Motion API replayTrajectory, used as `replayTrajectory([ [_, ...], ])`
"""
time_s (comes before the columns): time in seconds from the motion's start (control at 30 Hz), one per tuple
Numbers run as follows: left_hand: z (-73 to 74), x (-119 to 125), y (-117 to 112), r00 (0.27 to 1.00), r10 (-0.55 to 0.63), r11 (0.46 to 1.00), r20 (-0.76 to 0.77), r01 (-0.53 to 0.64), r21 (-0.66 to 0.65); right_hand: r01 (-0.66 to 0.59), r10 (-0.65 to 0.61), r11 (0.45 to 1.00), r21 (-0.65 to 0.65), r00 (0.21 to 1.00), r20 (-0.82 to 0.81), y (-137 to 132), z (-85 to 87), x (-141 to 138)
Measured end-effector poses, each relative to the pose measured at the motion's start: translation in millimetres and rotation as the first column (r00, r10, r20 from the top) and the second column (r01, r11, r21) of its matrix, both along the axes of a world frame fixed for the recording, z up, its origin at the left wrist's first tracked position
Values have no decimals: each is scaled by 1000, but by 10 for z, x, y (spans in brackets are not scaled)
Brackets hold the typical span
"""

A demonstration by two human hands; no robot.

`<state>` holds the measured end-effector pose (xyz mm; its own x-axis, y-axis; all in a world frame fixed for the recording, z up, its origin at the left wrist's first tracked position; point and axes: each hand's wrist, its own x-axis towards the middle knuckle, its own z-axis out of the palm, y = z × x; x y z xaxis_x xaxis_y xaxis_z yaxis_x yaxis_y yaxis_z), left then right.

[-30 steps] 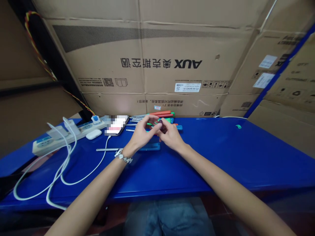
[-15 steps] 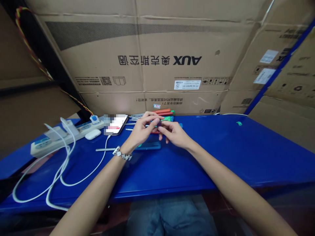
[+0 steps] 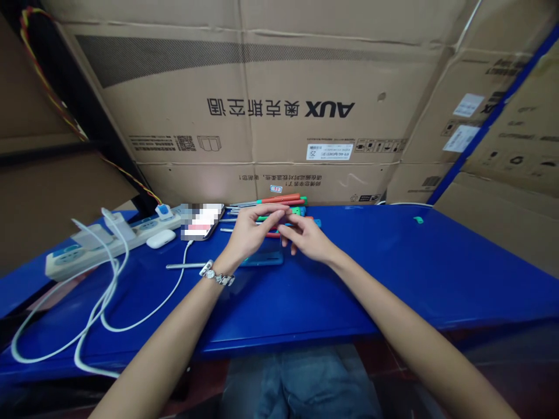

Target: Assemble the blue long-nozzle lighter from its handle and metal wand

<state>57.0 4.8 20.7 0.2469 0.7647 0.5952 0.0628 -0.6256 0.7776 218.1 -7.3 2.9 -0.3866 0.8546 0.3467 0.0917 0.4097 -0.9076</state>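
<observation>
Both hands are held together over the blue table (image 3: 393, 273), just past centre. L hand (image 3: 248, 233), watch on its wrist, is curled w/ fingertips meeting those of the R hand (image 3: 308, 240) at approx. the midpoint between them. Whether anything small is pinched there can't be told; grip is too small and blurred. A row of screwdrivers (image 3: 279, 201) w/ red and green handles is laid at 12 o'clock from the hands, shafts pointing to 9 o'clock, partly hidden behind the fingers. A flat blue case (image 3: 262, 259) is seen directly under the hands, at 6 o'clock. A loose metal shaft (image 3: 183, 266) lies at 9 o'clock from the L wrist. At 10 o'clock a phone (image 3: 201, 221) is propped, screen blurred, w/ a white cable (image 3: 144, 314) attached; an earbud case (image 3: 161, 238) and power strip (image 3: 100, 247) sit further toward 9. A small green bit (image 3: 418, 220) is seen at 3 o'clock, well apart. Cardboard boxes (image 3: 279, 110) are stacked behind.
</observation>
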Motion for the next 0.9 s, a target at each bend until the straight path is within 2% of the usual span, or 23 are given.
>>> replayTrajectory([
  [0.1,4,27,1,999,-29,1000,-22,29,-8,27,-28,999,37,999,23,8,5,29],
  [0.27,-4,247,-20,974,144,989,174,-138,-43,276,-277,948,157,961,-19,78,-119,-120],
  [0.33,-13,275,-34,964,167,985,206,-155,-73,336,-342,919,206,940,-9,85,-150,-174],
  [0.4,-28,242,-45,967,156,986,199,-142,-84,315,-321,928,200,947,-5,76,-154,-188],
  [0.5,-59,140,-53,985,103,993,139,-93,-75,155,-154,985,79,988,-18,47,-120,-139],
  [0.57,-73,86,-55,996,47,997,81,-42,-60,51,-51,999,15,998,-32,24,-78,-85],
  [0.67,-65,54,-58,998,-64,997,-10,63,-48,-37,38,999,23,999,-26,-12,-6,-22],
  [0.77,-32,58,-58,988,-139,990,-62,137,-41,-49,50,997,63,999,-14,-26,39,1],
  [0.83,-12,81,-55,997,-60,998,-46,60,4,6,-4,997,71,1000,-26,-8,29,-4],
  [0.9,-3,123,-51,996,85,996,26,-86,33,91,-87,992,84,995,-54,29,-14,-27],
])
